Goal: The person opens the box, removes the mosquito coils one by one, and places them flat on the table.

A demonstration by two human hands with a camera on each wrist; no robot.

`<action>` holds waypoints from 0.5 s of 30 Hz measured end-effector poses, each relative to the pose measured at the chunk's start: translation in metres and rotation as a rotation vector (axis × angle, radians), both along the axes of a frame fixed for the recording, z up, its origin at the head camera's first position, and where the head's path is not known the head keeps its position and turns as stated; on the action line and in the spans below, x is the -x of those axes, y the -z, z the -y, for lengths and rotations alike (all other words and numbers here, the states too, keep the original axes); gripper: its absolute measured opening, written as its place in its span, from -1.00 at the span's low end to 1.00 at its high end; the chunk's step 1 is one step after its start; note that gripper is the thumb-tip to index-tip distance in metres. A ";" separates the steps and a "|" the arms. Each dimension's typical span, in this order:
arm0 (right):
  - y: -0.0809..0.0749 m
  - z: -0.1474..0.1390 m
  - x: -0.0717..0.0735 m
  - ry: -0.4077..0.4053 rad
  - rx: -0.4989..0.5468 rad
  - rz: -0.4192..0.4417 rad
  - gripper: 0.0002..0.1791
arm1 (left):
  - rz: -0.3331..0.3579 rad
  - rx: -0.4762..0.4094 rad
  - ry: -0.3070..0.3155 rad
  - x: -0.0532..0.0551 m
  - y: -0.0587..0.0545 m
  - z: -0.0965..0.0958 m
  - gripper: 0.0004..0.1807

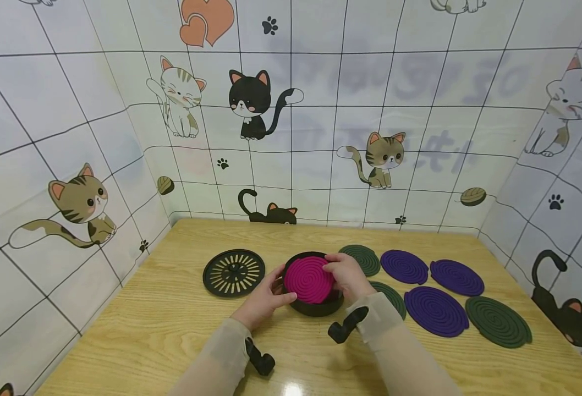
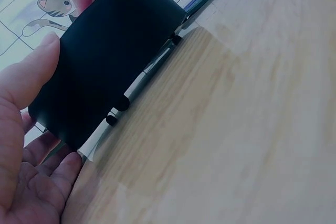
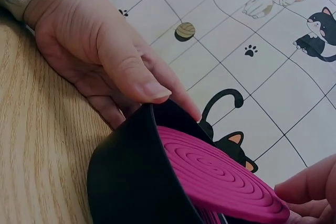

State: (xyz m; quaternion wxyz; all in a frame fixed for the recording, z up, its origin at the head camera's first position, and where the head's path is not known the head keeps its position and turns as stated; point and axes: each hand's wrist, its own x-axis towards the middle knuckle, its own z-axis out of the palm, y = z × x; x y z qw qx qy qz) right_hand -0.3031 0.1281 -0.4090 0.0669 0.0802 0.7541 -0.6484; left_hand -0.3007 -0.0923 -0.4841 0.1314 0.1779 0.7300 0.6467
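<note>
A round black mosquito coil tin [image 1: 316, 309] stands on the table, its dark side wall [image 2: 113, 51] large in the left wrist view. My left hand [image 1: 263, 301] grips the tin from the left; its thumb [image 3: 142, 80] lies at the rim in the right wrist view. With its fingertips my right hand [image 1: 347, 275] pinches the edge of a pink mosquito coil [image 1: 309, 279]. That coil [image 3: 215, 174] sits tilted in the mouth of the tin. More pink shows beneath it, partly hidden.
Left of the tin lies a black slotted lid [image 1: 234, 273]. Several green coils [image 1: 499, 322] and purple coils [image 1: 437, 311] lie to the right; one green coil [image 1: 390, 297] is partly behind my right arm. A cat-print cloth [image 1: 316, 126] surrounds the wooden table [image 1: 152, 335].
</note>
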 end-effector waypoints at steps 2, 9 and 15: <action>0.001 -0.001 0.001 -0.007 0.007 -0.002 -0.57 | -0.006 -0.001 0.001 0.000 0.000 0.000 0.00; 0.004 -0.002 0.002 -0.028 0.038 0.011 -0.58 | -0.003 -0.012 0.005 0.000 0.000 0.001 -0.01; 0.005 -0.003 0.002 -0.022 0.079 0.009 -0.56 | 0.007 -0.008 0.003 0.001 0.000 0.000 -0.01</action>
